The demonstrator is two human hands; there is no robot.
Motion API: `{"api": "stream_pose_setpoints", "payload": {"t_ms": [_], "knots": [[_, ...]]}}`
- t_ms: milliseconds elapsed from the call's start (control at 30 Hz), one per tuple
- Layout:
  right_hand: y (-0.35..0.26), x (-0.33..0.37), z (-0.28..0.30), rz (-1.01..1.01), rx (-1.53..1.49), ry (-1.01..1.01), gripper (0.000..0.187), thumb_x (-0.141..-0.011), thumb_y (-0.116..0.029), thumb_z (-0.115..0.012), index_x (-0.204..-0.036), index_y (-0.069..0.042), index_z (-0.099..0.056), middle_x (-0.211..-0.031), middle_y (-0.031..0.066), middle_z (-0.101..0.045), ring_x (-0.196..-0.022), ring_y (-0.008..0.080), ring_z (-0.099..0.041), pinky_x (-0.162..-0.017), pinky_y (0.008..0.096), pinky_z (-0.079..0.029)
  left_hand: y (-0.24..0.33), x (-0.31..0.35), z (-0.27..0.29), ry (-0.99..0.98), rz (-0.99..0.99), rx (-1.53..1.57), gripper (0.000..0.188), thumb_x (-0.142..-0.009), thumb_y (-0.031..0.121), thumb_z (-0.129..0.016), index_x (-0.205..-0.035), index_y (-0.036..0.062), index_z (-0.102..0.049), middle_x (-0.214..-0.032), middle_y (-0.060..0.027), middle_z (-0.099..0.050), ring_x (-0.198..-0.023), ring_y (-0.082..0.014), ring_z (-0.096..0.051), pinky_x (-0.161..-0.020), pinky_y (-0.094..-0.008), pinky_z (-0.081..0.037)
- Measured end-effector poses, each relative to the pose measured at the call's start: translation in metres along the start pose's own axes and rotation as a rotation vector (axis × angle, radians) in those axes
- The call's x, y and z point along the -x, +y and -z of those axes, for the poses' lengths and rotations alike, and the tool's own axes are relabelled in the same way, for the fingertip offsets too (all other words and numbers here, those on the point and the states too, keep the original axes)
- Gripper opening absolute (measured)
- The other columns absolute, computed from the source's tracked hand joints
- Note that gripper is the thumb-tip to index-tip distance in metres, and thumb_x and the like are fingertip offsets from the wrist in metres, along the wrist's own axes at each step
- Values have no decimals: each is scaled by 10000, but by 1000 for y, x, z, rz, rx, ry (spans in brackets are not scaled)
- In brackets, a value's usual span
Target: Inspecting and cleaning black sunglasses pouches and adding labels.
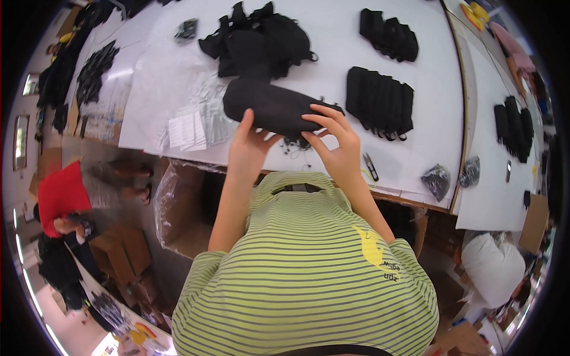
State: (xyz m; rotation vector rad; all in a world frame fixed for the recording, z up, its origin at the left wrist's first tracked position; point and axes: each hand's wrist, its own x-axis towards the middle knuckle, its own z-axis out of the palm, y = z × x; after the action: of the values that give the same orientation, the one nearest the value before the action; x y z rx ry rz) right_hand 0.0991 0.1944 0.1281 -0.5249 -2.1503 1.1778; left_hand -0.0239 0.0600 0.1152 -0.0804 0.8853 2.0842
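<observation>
Above the table's near edge I hold a long, rounded black fabric pouch (270, 105) in both hands. My left hand (252, 142) grips its lower left edge, the thumb up against the cloth and the other fingers partly hidden. On the right end, my right hand (335, 137) lies with its fingers over the fabric and its thumb by the lower edge. Small dark bits with thread (295, 144) show just below the pouch. Beyond it sits a loose heap of black fabric pieces (261, 44). Right of my right hand, similar black pouches (379, 102) lie in a neat row.
White slips (189, 129) and clear plastic bags (217, 110) lie to the left. Thread snips (370, 167) and a bagged dark bundle (436, 181) are near the right front. More black pouches (389, 35) lie farther back. A person in red (65, 196) is at the left.
</observation>
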Motion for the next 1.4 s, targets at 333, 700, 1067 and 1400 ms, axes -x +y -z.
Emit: {"api": "stream_pose_setpoints", "payload": {"t_ms": [333,700,1067,1400], "knots": [[42,9,19,-423,-687,21,179,-781,-79,-680,-935,-23,-609,-1159,80,-556,-827,121,-607,-754,239,-496,-6,-27,6,-60,-528,-781,327,-826,25,-631,-1114,51,-479,-1303,-125,-436,-1131,-169,-451,-936,-280,-378],[102,8,65,-638,-419,61,153,-737,-75,-720,-866,-59,-638,-863,-17,-599,-586,25,-517,-539,176,-381,-59,-70,-19,34,-274,-674,227,-790,69,-699,-916,72,-511,-903,-31,-557,-717,-80,-531,-512,-202,-401],[107,-15,96,-129,298,98,209,-670,-117,-754,-819,-81,-611,-840,14,-500,-704,150,-545,-578,270,-438,-90,-86,-1,229,284,-400,194,-828,111,-657,-948,35,-525,-891,-57,-575,-712,-125,-556,-544,-195,-424],[148,-35,99,-39,578,-132,260,-628,-222,-775,-755,-103,-581,-782,8,-510,-740,179,-550,-617,307,-461,-95,-72,-1,-23,608,-383,156,-863,115,-593,-976,20,-542,-909,-42,-584,-690,-93,-538,-579,-179,-455]]}}
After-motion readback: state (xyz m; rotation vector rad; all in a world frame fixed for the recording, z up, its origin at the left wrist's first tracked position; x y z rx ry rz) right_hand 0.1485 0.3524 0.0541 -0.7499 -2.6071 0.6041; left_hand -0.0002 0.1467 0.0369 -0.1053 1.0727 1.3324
